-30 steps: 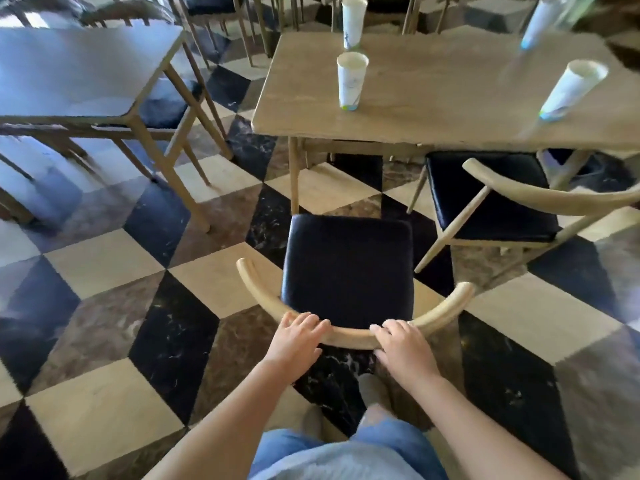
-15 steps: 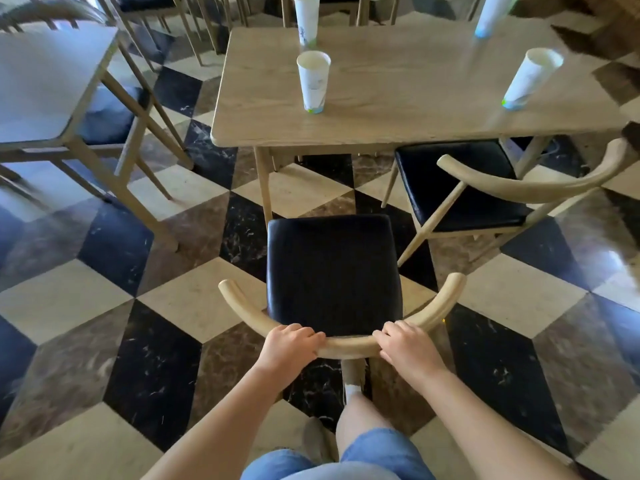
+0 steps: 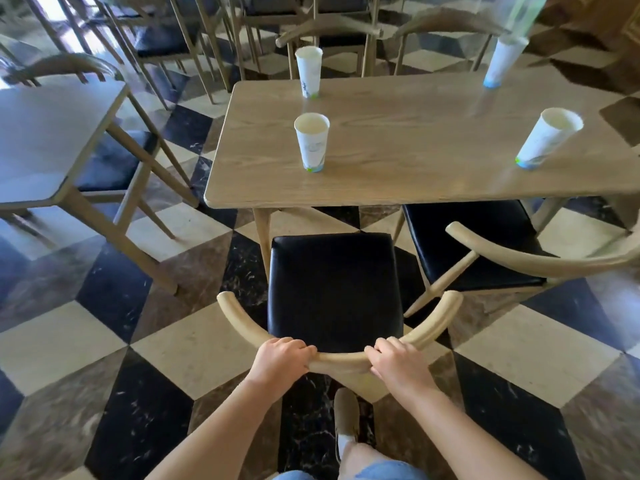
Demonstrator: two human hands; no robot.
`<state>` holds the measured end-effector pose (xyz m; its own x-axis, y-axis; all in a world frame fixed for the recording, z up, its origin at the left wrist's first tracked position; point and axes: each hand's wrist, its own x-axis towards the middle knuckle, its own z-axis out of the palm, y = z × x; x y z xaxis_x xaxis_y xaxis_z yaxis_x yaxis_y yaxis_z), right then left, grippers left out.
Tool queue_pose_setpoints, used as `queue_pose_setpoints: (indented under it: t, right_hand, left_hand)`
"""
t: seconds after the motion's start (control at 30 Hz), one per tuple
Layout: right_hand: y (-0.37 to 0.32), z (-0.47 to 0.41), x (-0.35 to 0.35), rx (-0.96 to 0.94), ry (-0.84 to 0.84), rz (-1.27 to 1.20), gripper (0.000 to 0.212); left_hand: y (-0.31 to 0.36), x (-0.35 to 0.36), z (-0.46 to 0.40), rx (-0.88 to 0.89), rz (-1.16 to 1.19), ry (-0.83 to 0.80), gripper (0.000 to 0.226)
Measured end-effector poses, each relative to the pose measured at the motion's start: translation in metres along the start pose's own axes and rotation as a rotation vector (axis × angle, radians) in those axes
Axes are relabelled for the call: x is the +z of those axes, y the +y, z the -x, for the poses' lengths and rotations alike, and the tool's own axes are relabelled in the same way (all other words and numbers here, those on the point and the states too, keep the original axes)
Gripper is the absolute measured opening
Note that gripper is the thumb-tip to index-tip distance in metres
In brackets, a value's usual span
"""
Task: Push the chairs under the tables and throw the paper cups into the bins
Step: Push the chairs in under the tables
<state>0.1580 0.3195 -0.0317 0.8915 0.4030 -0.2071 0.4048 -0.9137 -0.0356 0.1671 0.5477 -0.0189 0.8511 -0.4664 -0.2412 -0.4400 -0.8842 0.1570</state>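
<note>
A wooden chair with a black seat (image 3: 334, 289) stands in front of me, its seat front just short of the wooden table's (image 3: 408, 157) near edge. My left hand (image 3: 278, 356) and my right hand (image 3: 398, 362) both grip its curved backrest rail. On the table stand several white paper cups: one near the front left (image 3: 311, 142), one behind it (image 3: 309, 71), one at the right (image 3: 547, 138), one at the far right back (image 3: 502, 62). A second chair (image 3: 485, 244) stands to the right, angled, its seat partly under the table.
Another table (image 3: 45, 140) with a chair tucked beneath it stands at the left. More chairs (image 3: 329, 32) crowd the back. The floor is checkered tile. My foot (image 3: 346, 417) is just behind the chair. No bin is in view.
The chair has slid forward toward the table, and I have stepped after it. The table and cups now appear closer and lower in view. Both hands stay on the rail.
</note>
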Motion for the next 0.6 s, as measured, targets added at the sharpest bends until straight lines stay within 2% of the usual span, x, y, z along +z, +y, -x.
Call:
queue_pose_setpoints:
  t: [0.2, 0.27, 0.43, 0.6]
  right_hand:
    - [0.025, -0.06, -0.013, -0.032, -0.017, 0.008, 0.033]
    - [0.033, -0.079, -0.016, -0.041, -0.023, 0.041, 0.033]
    - [0.048, -0.119, -0.024, -0.064, -0.063, 0.093, 0.038]
    - [0.069, -0.151, -0.036, -0.047, -0.078, 0.06, 0.021]
  left_hand:
    - [-0.026, -0.023, -0.05, -0.059, 0.055, 0.038, 0.033]
    - [-0.031, -0.031, -0.065, -0.079, 0.094, 0.041, 0.026]
    - [-0.05, -0.04, -0.102, -0.097, 0.078, 0.021, 0.032]
    - [-0.064, -0.043, -0.142, -0.13, 0.08, 0.0, 0.028]
